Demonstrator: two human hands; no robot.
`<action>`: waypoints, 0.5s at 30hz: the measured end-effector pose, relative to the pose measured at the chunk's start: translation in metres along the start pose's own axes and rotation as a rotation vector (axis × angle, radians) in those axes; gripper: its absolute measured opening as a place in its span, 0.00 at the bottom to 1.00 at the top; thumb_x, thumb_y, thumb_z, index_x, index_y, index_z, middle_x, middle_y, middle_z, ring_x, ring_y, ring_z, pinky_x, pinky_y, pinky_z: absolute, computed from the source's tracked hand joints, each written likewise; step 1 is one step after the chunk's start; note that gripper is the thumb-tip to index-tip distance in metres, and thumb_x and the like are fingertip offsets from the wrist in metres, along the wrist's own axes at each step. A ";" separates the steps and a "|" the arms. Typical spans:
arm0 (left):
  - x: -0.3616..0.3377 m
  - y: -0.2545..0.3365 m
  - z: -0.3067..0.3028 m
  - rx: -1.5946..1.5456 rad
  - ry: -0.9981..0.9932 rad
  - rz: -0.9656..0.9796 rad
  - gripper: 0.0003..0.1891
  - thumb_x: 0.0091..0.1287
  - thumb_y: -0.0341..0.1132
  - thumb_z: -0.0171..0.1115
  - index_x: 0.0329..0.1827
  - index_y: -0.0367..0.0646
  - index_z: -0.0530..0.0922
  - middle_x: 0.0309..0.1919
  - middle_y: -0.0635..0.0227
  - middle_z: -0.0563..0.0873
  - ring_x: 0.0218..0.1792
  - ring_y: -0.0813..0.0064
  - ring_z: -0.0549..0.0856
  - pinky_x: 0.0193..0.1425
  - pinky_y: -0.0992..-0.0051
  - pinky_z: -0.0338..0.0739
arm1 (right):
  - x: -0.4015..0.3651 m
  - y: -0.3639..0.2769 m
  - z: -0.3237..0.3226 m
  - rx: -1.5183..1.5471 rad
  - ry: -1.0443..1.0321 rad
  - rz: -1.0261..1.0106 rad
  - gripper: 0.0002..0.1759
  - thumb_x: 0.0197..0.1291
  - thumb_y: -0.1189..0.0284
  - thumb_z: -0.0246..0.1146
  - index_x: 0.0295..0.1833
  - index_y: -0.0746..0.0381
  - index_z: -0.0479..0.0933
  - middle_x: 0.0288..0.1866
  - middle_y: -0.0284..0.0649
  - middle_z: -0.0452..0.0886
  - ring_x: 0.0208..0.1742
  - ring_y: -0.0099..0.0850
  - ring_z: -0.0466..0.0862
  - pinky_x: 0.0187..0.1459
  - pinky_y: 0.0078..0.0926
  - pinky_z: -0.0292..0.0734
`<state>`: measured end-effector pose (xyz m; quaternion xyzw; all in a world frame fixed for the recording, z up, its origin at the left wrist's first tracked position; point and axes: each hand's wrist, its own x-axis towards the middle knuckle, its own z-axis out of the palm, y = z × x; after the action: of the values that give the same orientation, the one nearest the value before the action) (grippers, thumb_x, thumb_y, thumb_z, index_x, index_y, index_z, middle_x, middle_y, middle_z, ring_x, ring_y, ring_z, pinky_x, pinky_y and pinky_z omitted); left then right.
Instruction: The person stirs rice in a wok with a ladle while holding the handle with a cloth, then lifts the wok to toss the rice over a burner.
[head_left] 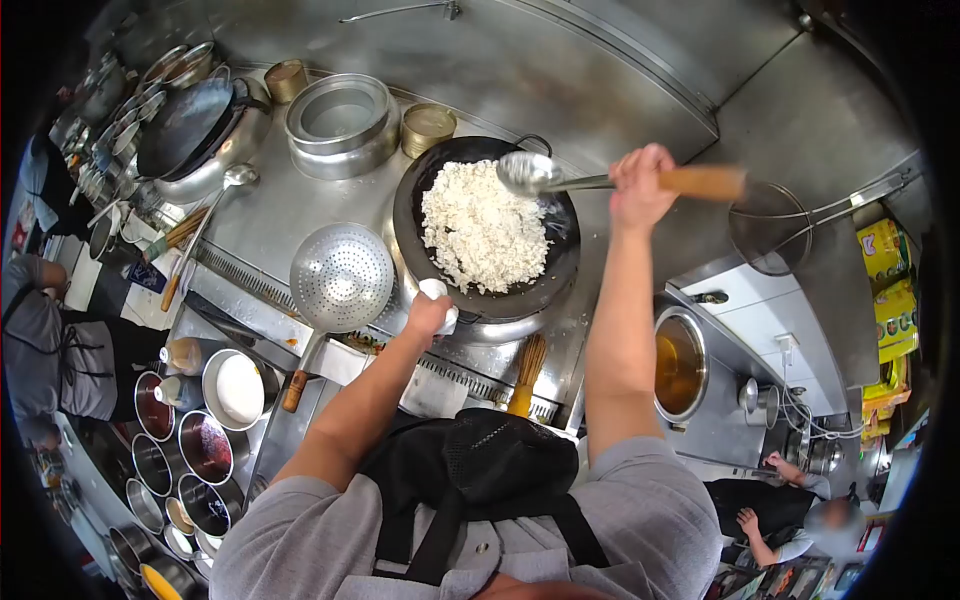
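Note:
White rice lies spread in a dark wok on the steel range. My left hand is closed around a white cloth at the wok's lower left rim. Raised at the wok's right, my right hand grips the metal shaft of a ladle. The ladle's bowl is over the upper right part of the rice, and its wooden handle sticks out to the right, slightly blurred. A perforated strainer rests just left of the wok.
Behind are a metal pot and two cans. A bamboo brush stands below the wok. Seasoning containers fill the lower left. At right are a pot of brown liquid and a wire skimmer. Other people stand at far left and lower right.

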<state>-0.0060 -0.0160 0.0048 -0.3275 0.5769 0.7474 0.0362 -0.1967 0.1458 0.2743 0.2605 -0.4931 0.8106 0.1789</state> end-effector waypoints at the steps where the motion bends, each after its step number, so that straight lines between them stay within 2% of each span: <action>1: -0.005 0.000 0.000 0.000 0.009 -0.008 0.19 0.54 0.35 0.59 0.47 0.30 0.74 0.30 0.56 0.83 0.26 0.64 0.83 0.21 0.66 0.76 | -0.015 0.024 -0.003 0.045 0.024 -0.081 0.10 0.65 0.71 0.60 0.32 0.61 0.68 0.14 0.27 0.62 0.12 0.20 0.61 0.17 0.18 0.60; 2: -0.011 0.004 0.002 -0.014 0.010 0.040 0.18 0.54 0.34 0.59 0.44 0.30 0.75 0.30 0.56 0.82 0.26 0.65 0.83 0.20 0.65 0.75 | -0.026 0.070 -0.009 0.079 0.068 -0.030 0.11 0.64 0.72 0.60 0.30 0.60 0.68 0.14 0.27 0.62 0.13 0.19 0.62 0.17 0.19 0.60; 3: -0.011 -0.002 0.005 -0.018 0.014 0.040 0.18 0.54 0.34 0.59 0.44 0.30 0.75 0.30 0.56 0.82 0.26 0.65 0.83 0.20 0.65 0.75 | -0.036 0.090 -0.011 -0.132 -0.039 0.154 0.12 0.64 0.72 0.60 0.28 0.60 0.68 0.15 0.28 0.64 0.13 0.19 0.64 0.16 0.19 0.59; 5: -0.001 -0.010 0.003 -0.017 0.086 0.110 0.14 0.55 0.34 0.58 0.42 0.34 0.77 0.28 0.60 0.82 0.23 0.69 0.81 0.21 0.67 0.73 | -0.013 0.070 0.025 -0.336 -0.206 0.236 0.14 0.64 0.71 0.60 0.27 0.60 0.67 0.15 0.29 0.66 0.13 0.19 0.64 0.16 0.19 0.59; 6: -0.018 0.006 0.002 -0.041 0.033 0.054 0.15 0.55 0.33 0.58 0.42 0.33 0.77 0.28 0.60 0.82 0.24 0.69 0.81 0.23 0.67 0.73 | -0.017 0.046 0.038 -0.330 -0.201 0.253 0.14 0.64 0.71 0.60 0.27 0.60 0.67 0.15 0.29 0.66 0.13 0.19 0.64 0.16 0.19 0.59; 7: -0.005 -0.006 0.003 -0.025 0.070 0.115 0.15 0.55 0.34 0.58 0.42 0.33 0.77 0.28 0.59 0.82 0.24 0.68 0.81 0.23 0.67 0.73 | -0.015 0.017 0.054 -0.275 -0.205 0.200 0.14 0.64 0.70 0.61 0.26 0.60 0.67 0.15 0.29 0.66 0.14 0.19 0.65 0.16 0.19 0.59; 9: -0.007 -0.003 0.005 -0.004 0.101 0.090 0.15 0.55 0.34 0.58 0.41 0.33 0.77 0.28 0.59 0.82 0.24 0.68 0.81 0.23 0.68 0.73 | -0.027 0.000 0.053 -0.225 -0.227 0.146 0.15 0.63 0.69 0.61 0.25 0.60 0.67 0.15 0.29 0.66 0.15 0.19 0.66 0.17 0.19 0.60; 11: -0.004 -0.008 0.006 -0.009 0.159 0.173 0.14 0.55 0.35 0.59 0.41 0.34 0.77 0.28 0.60 0.82 0.23 0.69 0.82 0.21 0.67 0.73 | -0.058 0.028 0.028 0.197 -0.338 0.022 0.17 0.63 0.68 0.62 0.23 0.60 0.66 0.16 0.28 0.66 0.17 0.19 0.68 0.19 0.19 0.62; 12: -0.007 -0.006 0.005 -0.051 0.089 0.143 0.15 0.55 0.35 0.59 0.41 0.33 0.77 0.28 0.59 0.82 0.23 0.69 0.82 0.21 0.67 0.73 | -0.077 0.066 0.016 -0.126 -0.252 -0.078 0.18 0.62 0.69 0.61 0.22 0.59 0.64 0.16 0.29 0.66 0.19 0.19 0.68 0.20 0.19 0.62; 13: -0.012 -0.002 0.005 -0.056 0.088 0.145 0.15 0.55 0.35 0.59 0.41 0.33 0.77 0.28 0.59 0.82 0.23 0.69 0.82 0.21 0.67 0.73 | -0.077 0.099 -0.001 -0.106 -0.192 0.231 0.18 0.62 0.70 0.61 0.22 0.59 0.64 0.16 0.28 0.67 0.18 0.18 0.67 0.20 0.18 0.61; 15: -0.016 0.008 0.002 -0.039 0.039 -0.015 0.16 0.56 0.34 0.59 0.45 0.34 0.75 0.31 0.58 0.83 0.26 0.66 0.83 0.23 0.67 0.75 | -0.035 0.062 0.038 -0.385 -0.260 0.241 0.18 0.63 0.71 0.60 0.22 0.59 0.64 0.16 0.28 0.67 0.18 0.18 0.66 0.19 0.19 0.60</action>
<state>0.0022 -0.0120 0.0205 -0.3472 0.5605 0.7515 0.0243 -0.1930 0.0826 0.2245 0.2629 -0.6845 0.6771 0.0625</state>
